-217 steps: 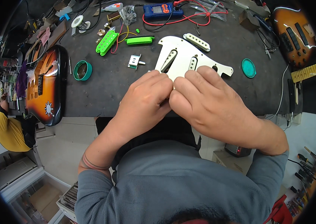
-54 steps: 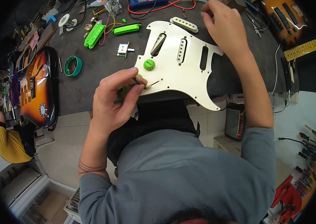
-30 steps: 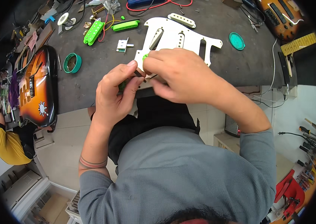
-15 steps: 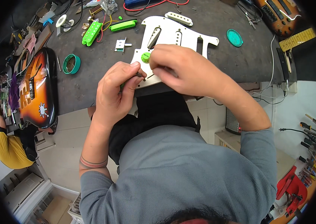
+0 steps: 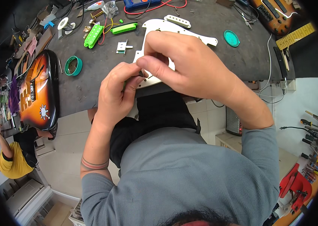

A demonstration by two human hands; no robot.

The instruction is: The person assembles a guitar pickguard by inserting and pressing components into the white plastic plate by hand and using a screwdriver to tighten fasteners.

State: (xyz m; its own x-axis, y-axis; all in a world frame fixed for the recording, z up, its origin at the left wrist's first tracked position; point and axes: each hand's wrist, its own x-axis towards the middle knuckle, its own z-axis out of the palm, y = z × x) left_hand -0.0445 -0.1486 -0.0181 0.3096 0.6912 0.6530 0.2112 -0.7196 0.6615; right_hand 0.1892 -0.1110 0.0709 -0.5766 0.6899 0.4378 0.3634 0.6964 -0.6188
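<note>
My left hand (image 5: 117, 90) is closed in a pinch at the near edge of a white guitar pickguard (image 5: 159, 25). A small dark part (image 5: 141, 74) shows between its thumb and forefinger; its kind I cannot make out. My right hand (image 5: 185, 60) arches over the pickguard's middle. Its thumb and fingers curl together, the thumb tip meeting my left fingertips, and whatever they hold is hidden. To the left lies a selector switch (image 5: 121, 46). Behind it are a bright green humbucker pickup (image 5: 94, 36) and a green pickup cover (image 5: 124, 28). A white pickup (image 5: 177, 21) sits beyond the pickguard.
A sunburst guitar body (image 5: 40, 90) lies at the left, near a green round tin (image 5: 73, 66). Its teal lid (image 5: 231, 38) is at right. Another sunburst guitar (image 5: 275, 17) and a maple neck (image 5: 296, 36) occupy the far right. A person in yellow (image 5: 14, 162) works at left.
My right hand has shifted up and left, its thumb coming against my left fingertips. It now covers the green knob that showed on the pickguard. The left hand has barely moved.
</note>
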